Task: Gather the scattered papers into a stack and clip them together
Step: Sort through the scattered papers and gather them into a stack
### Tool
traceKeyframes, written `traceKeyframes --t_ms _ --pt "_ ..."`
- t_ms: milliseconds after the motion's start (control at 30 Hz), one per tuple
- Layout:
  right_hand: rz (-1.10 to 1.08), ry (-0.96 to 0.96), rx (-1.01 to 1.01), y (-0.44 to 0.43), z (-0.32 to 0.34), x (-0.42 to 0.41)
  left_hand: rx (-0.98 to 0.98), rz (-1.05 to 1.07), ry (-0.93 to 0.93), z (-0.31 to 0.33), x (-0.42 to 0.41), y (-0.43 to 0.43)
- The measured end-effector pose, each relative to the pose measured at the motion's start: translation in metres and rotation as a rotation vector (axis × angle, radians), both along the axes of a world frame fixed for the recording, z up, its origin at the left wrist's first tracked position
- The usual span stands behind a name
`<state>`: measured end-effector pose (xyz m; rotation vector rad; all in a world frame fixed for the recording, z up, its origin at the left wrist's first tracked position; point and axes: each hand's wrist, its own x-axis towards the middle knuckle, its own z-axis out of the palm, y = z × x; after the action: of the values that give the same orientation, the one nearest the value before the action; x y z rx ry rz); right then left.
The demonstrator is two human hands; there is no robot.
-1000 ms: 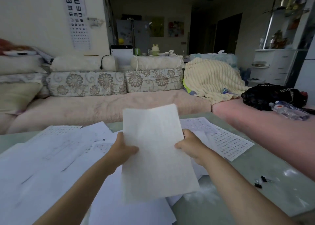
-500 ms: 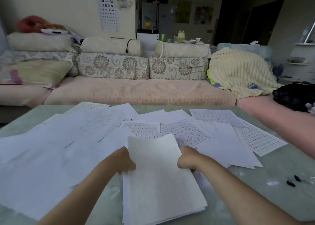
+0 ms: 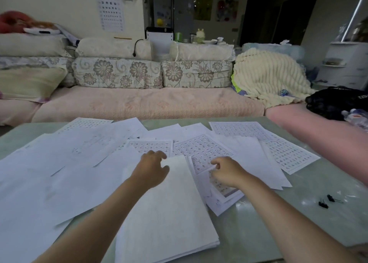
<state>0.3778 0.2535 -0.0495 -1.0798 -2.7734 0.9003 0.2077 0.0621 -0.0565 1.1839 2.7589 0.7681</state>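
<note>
Now the stack lies flat on the pale green desk at about 6 o'clock, blank side up, its near corner showing several sheet edges; a second ago the same sheets were held upright in the air between both hands, and half a second ago they were being lowered with both hands gripping the top edge. The left hand has let go and now hovers over the stack's far-left corner, its grip spread and loose, fingers curled forward toward the printed sheets beyond. The right hand has moved off the stack toward 1 o'clock and rests on a printed sheet lying just beside the stack's right edge; its grip is partly curled, fingertips on or just above the paper, and I cannot tell whether it pinches the sheet. The scattered papers fan across the desk from 9 o'clock through 12 to 2 o'clock, overlapping, some blank and some covered in grid print. Two small black binder clips sit on the bare desk at about 3 o'clock, well apart from both hands and untouched in the same spot as before. The view has tipped downward since the earlier frames, and a pink sofa runs along the far side of the desk.
</note>
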Motion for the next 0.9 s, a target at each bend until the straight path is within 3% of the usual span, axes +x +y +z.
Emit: traceKeyframes --t_ms 133,233,433,600,800,900 --pt "0.005 -0.099 0.093 0.045 -0.005 0.031 0.008 -0.193 0.026 -0.004 0.024 0.066" --pt "-0.009 -0.214 0.147 0.076 -0.016 0.057 -0.144 -0.265 -0.006 -0.012 0.039 0.113" --pt "-0.112 -0.183 0.224 0.126 -0.044 0.096 -0.542 -0.232 0.15 -0.033 0.045 0.176" --pt "-0.083 -0.17 0.254 0.139 -0.054 0.104 -0.378 -0.291 0.101 -0.041 0.057 0.195" --pt "-0.221 -0.03 0.224 0.145 -0.048 0.094 -0.379 -0.365 0.311 -0.033 0.074 0.204" --pt "-0.336 0.028 0.115 0.146 -0.04 0.085 -0.278 -0.573 0.156 -0.036 0.073 0.216"
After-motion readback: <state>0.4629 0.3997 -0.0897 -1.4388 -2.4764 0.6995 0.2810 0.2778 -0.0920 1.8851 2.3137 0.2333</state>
